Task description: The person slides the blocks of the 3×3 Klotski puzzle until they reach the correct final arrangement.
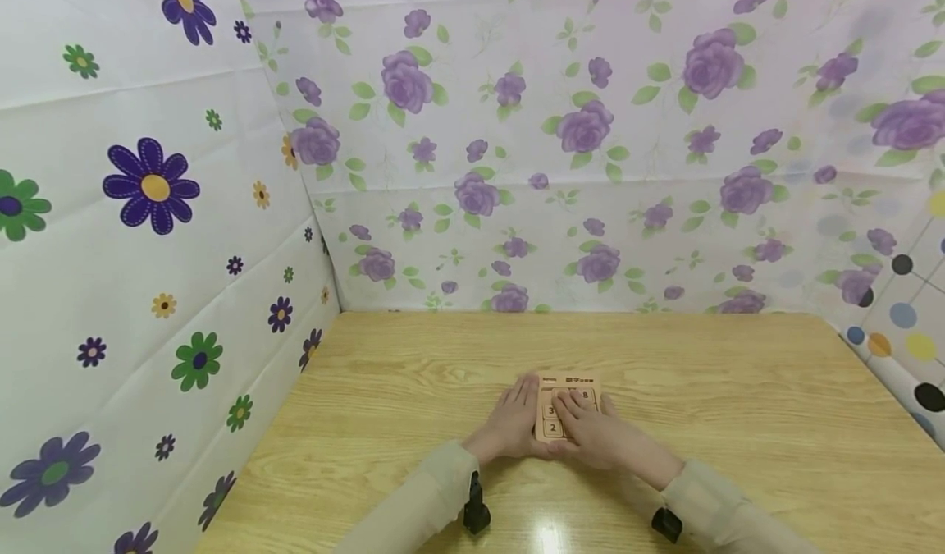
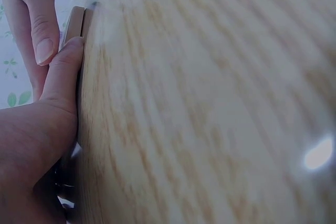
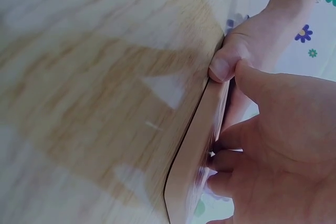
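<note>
A wooden number sliding puzzle lies flat on the table, with printing along its far edge and tiles marked 2, 3 and 8 showing. My left hand holds it by the left side, fingers along that edge and thumb at the near corner. My right hand lies over the tiles, its fingertips touching them and hiding several. In the right wrist view, the right thumb meets the left thumb at the puzzle's side edge. The left wrist view shows the left thumb against the edge.
The wood-grain table extends around the puzzle on all sides. Behind it hangs a cloth with purple roses, and a flower-printed cloth stands to the left. Each wrist wears a black camera mount.
</note>
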Demonstrator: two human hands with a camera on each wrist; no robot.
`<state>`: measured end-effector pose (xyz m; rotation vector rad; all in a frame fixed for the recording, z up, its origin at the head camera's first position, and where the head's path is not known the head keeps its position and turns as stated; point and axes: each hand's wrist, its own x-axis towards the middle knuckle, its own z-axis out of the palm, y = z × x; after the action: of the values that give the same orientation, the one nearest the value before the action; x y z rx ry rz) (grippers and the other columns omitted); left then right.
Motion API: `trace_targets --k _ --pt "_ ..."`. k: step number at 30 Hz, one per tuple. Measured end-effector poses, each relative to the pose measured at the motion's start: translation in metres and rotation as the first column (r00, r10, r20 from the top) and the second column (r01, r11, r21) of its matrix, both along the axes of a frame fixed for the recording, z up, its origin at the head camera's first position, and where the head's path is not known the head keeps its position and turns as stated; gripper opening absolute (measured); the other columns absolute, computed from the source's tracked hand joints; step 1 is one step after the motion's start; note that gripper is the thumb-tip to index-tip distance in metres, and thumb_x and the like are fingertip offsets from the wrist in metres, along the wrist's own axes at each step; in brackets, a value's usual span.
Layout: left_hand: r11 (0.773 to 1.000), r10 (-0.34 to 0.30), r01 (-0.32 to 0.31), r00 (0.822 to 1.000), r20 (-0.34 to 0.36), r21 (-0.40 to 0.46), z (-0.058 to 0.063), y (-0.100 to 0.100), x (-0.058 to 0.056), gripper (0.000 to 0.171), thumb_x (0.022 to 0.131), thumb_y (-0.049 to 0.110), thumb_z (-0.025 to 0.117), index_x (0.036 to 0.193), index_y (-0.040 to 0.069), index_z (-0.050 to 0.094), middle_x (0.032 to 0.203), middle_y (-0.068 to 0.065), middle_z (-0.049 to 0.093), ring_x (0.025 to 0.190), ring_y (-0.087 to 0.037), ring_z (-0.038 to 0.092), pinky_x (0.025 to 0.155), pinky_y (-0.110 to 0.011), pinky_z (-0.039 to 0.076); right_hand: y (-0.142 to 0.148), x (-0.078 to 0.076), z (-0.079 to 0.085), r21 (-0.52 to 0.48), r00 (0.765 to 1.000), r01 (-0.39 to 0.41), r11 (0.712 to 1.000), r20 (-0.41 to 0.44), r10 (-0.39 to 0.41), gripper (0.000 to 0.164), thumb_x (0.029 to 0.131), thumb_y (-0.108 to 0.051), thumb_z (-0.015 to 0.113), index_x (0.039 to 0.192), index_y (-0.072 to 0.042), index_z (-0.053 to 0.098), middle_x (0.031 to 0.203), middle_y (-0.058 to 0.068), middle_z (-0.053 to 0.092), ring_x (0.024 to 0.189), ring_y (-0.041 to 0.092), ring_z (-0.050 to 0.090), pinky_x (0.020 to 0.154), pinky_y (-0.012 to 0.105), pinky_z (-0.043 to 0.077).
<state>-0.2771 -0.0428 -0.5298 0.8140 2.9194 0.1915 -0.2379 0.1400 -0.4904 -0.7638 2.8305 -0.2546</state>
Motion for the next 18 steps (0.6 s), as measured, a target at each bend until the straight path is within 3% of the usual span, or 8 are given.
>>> trace_targets --k 18 --pt "1.000 0.008 -0.008 1.000 0.013 -0.014 0.0017 0.0000 0.0008 0.121 0.076 0.069 0.066 0.154 -0.002 0.006 0.163 -0.018 0.009 0.151 -0.029 0.012 0.121 -0.044 0.022 -0.0026 -0.0007 -0.0018 -0.008 1.000 -0.007 1.000 -0.001 0.007 0.078 0.097 -0.058 0.040 0.151 -0.003 0.029 0.158 0.016 0.025 0.148 0.036 0.020 0.115 0.068 0.012"
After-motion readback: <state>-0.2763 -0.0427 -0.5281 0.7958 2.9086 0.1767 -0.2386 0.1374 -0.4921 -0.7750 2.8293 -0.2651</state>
